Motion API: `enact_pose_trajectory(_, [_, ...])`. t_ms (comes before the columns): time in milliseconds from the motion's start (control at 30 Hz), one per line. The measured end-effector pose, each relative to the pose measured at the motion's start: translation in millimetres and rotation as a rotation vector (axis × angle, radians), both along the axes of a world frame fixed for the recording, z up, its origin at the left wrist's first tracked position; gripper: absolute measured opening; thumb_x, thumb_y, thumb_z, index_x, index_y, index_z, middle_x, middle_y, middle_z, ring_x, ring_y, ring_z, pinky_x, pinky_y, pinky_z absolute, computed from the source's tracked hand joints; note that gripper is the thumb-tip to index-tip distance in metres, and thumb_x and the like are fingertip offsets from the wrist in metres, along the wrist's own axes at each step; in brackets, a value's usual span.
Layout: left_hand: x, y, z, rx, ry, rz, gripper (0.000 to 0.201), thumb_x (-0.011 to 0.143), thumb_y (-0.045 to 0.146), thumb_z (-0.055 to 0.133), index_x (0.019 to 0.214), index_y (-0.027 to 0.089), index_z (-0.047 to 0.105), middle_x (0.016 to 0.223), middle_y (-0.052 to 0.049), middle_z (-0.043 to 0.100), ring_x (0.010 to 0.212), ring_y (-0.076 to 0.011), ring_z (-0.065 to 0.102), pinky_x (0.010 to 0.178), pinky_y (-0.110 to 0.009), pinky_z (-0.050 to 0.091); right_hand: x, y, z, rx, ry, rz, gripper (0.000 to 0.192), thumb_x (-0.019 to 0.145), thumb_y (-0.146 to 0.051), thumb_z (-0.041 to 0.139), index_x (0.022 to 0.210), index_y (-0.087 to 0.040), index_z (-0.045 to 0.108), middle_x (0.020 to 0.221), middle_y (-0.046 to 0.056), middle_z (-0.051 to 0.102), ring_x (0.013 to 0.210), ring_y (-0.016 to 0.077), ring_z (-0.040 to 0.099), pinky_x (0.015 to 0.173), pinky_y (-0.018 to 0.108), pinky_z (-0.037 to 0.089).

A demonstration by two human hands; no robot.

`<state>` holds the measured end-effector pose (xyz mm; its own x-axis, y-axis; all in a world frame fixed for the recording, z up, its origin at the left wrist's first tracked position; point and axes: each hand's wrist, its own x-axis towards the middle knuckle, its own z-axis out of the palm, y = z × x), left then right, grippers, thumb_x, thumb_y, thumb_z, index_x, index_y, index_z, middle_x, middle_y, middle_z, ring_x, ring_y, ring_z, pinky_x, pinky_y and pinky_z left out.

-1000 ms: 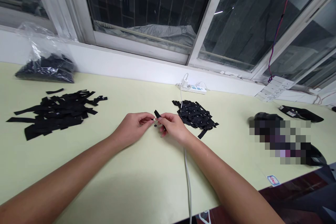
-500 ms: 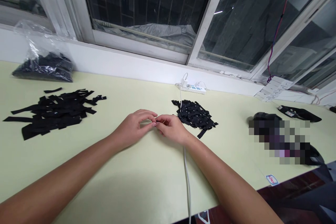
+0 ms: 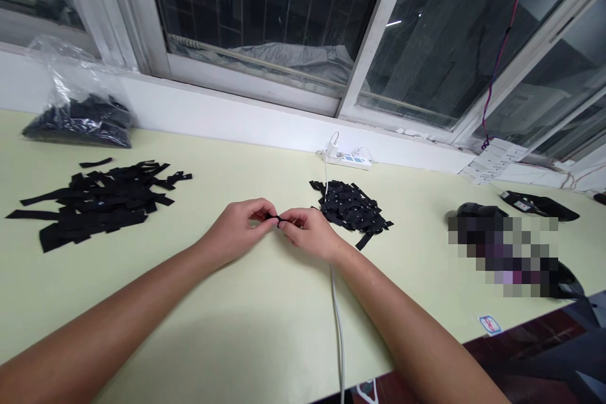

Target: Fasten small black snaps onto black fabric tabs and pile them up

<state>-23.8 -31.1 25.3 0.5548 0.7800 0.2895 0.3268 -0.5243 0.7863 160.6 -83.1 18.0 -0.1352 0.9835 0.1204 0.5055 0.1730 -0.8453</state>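
The pale green table [image 3: 265, 334] carries loose black strips [image 3: 95, 202] near its left edge; a smaller black pile [image 3: 353, 208] mid-table; a plastic bag [image 3: 76, 113] and power strip [image 3: 350, 159] along the far edge; a white cable [image 3: 338, 322] crosses to the near edge.

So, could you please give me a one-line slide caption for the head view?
Left hand and right hand pinch a small black strip between two piles of black strips.

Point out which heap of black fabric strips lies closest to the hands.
The small heap of short black fabric pieces, just beyond the right hand. The wider heap of long black strips lies far off past the left hand; the bagged strips sit by the wall.
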Motion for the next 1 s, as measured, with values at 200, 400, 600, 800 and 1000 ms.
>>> enact_pose_trajectory(200, [0.8,2.1,-4.1,0.010,-0.002,-0.004,0.017,0.085,0.033,0.059,0.092,0.021,0.069,0.091,-0.002,0.075,0.085,-0.0198,0.069,0.081,-0.033,0.054,0.3,0.9,-1.8,0.053,-0.033,0.010,0.021,0.088,-0.027,0.052,0.086,-0.021,0.072,0.069,-0.002,0.060,0.063,0.0110,0.045,0.060,0.023,0.034])
enact_pose_trajectory(400, [0.9,3.8,-7.5,0.030,0.007,0.014,0.020,0.084,0.034,0.059,0.094,0.022,0.071,0.094,-0.003,0.075,0.087,-0.0207,0.069,0.083,-0.034,0.055,0.0,2.0,-2.6,0.089,-0.113,0.007,0.023,0.088,-0.025,0.051,0.085,-0.021,0.073,0.070,-0.002,0.060,0.065,0.0116,0.046,0.060,0.023,0.034])
enact_pose_trajectory(600, [0.1,4.3,-6.9,0.039,0.018,0.057,0.020,0.084,0.034,0.060,0.093,0.021,0.072,0.095,-0.003,0.075,0.086,-0.0209,0.070,0.082,-0.034,0.056,-0.3,1.5,-1.6,0.123,-0.143,-0.002,0.023,0.087,-0.022,0.051,0.085,-0.021,0.075,0.077,0.000,0.067,0.070,0.0128,0.052,0.064,0.024,0.036])
enact_pose_trajectory(800, [-1.6,7.5,-10.8,0.043,0.026,0.066,0.021,0.085,0.036,0.060,0.095,0.021,0.071,0.096,-0.004,0.075,0.087,-0.0213,0.070,0.082,-0.034,0.056,0.6,2.5,-3.7,0.095,-0.108,-0.031,0.021,0.085,-0.024,0.053,0.084,-0.020,0.074,0.077,0.000,0.067,0.068,0.0128,0.052,0.063,0.025,0.037])
enact_pose_trajectory(1000, [-2.4,8.6,-12.2,-0.007,-0.004,0.085,0.021,0.085,0.036,0.062,0.096,0.021,0.071,0.097,-0.004,0.075,0.088,-0.0209,0.070,0.082,-0.034,0.056,3.7,5.4,-6.6,-0.030,0.080,-0.076,0.020,0.084,-0.031,0.056,0.090,-0.019,0.070,0.067,-0.002,0.061,0.057,0.0116,0.050,0.057,0.025,0.039])
